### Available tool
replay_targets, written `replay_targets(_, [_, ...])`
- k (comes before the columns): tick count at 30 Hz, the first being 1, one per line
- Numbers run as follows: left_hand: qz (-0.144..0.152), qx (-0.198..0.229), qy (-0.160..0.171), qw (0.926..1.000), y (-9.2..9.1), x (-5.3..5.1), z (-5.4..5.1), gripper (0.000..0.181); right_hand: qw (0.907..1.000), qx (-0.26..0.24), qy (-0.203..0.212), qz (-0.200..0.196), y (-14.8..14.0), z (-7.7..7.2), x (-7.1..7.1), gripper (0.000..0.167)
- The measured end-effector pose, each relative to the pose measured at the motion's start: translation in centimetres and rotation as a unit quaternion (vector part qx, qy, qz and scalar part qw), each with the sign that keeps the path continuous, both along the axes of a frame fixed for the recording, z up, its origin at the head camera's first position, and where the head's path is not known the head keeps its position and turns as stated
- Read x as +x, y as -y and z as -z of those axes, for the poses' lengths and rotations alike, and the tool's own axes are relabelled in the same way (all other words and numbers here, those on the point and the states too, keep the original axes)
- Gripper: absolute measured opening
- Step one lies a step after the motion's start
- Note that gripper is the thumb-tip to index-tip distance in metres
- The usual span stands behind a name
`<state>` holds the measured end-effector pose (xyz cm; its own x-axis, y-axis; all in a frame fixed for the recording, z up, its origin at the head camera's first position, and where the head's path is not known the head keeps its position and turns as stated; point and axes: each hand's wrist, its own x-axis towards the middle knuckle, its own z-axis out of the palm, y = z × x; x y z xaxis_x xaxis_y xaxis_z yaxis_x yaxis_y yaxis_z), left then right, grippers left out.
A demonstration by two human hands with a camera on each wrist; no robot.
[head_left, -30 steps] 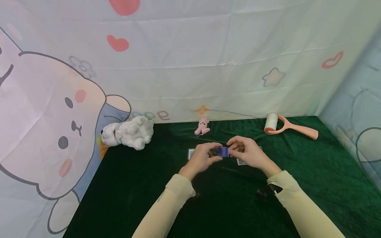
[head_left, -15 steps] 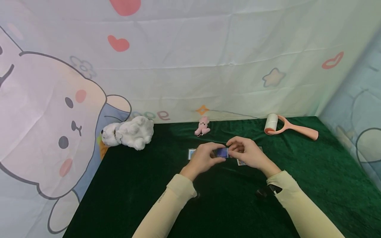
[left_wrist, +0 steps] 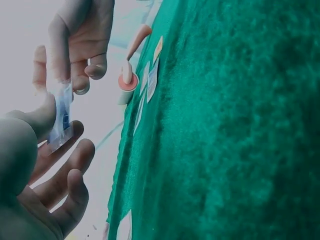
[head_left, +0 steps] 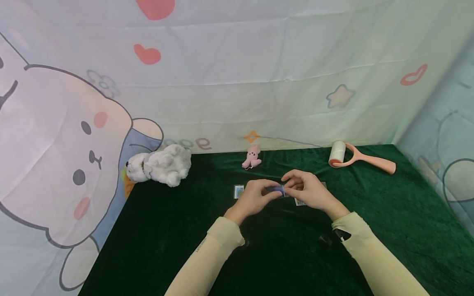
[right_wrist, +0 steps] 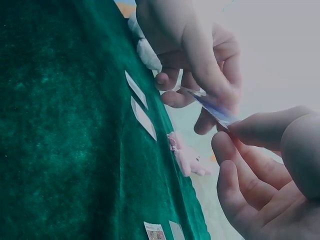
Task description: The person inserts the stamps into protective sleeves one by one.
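Observation:
Between my two hands, above the table, is a small blue-purple card in a clear sleeve [head_left: 275, 190]. My left hand [head_left: 252, 198] pinches it from the left with thumb and forefinger. The right hand [head_left: 306, 190] pinches its right edge with the fingertips. In the left wrist view the card sleeve [left_wrist: 61, 117] looks clear at its ends. Seen from the right wrist, the card [right_wrist: 212, 107] is tilted nearly edge-on, and the left fingers cover part of it. One card [head_left: 238, 191] lies beside my left hand. Another card [head_left: 300, 202] is partly hidden under the right hand.
A green velvet cloth [head_left: 177, 230] covers the table. Along its back are a white plush dog [head_left: 163, 164], a small pink plush toy [head_left: 252, 156] and a lint roller [head_left: 355, 158] with a peach handle. A printed curtain [head_left: 237, 74] hangs behind.
My left fingers have shifted slightly right along the card, and the card has tilted so less of its blue face shows. The right hand has stayed nearly still.

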<state>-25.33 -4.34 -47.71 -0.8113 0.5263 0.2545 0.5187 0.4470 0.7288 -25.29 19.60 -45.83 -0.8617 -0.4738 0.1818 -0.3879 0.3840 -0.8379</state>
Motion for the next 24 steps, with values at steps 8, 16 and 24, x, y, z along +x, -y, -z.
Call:
replay_targets(8, [-0.019, 0.035, 0.047, 0.9981, 0.3, -0.2, -0.2, 0.018, 1.0000, 0.000, -0.004, 0.003, -0.2, 0.1, 0.0, 0.024])
replay_targets(16, [-0.050, 0.048, 0.039, 0.9968, 0.6, -0.6, -0.4, 0.017, 0.9999, -0.001, -0.008, 0.008, -0.6, -0.2, 0.0, 0.023])
replay_targets(24, [-0.091, 0.052, 0.069, 0.9922, 1.1, -1.3, 0.2, 0.017, 0.9998, 0.006, -0.013, 0.014, -1.1, 0.3, -0.2, 0.023])
